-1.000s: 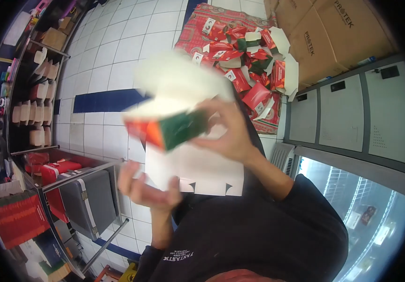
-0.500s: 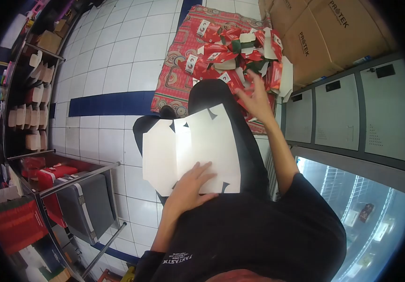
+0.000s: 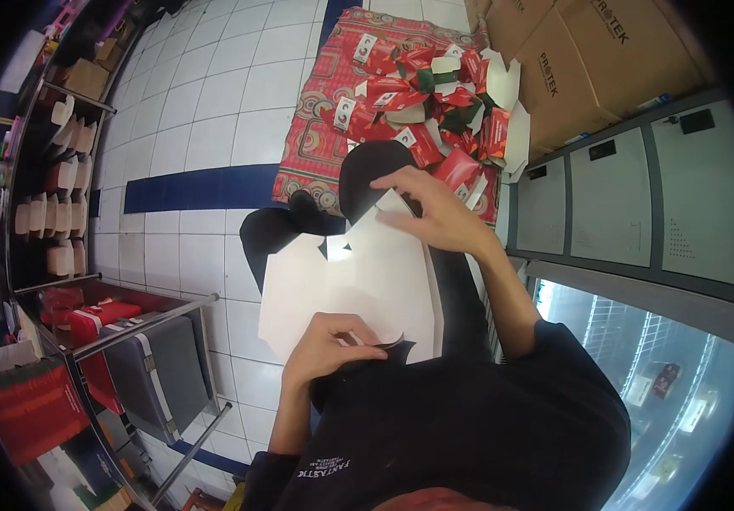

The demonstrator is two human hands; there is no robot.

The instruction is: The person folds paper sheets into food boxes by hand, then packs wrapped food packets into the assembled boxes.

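Observation:
A flat white cardboard blank (image 3: 358, 289) with cut notches lies across the person's lap, plain side up. At its near edge, my left hand (image 3: 333, 345) pinches a small flap, which is bent upward. My right hand (image 3: 431, 209) is at the far right corner of the blank, thumb and fingers apart around a raised flap there. Beyond the knees, folded red and green boxes (image 3: 422, 98) lie in a heap on a red patterned mat (image 3: 303, 140).
Brown cartons (image 3: 571, 72) stand at the back right above grey lockers (image 3: 610, 204). A lit glass-fronted cooler (image 3: 639, 375) is at the lower right. Left are shelves with cardboard pieces (image 3: 56, 213) and a metal rack (image 3: 149, 322) holding a grey case (image 3: 162, 370).
The red and green box from the first frame has left my hands. My right hand has come back from the heap to the blank's far corner. My left hand now bends the near flap.

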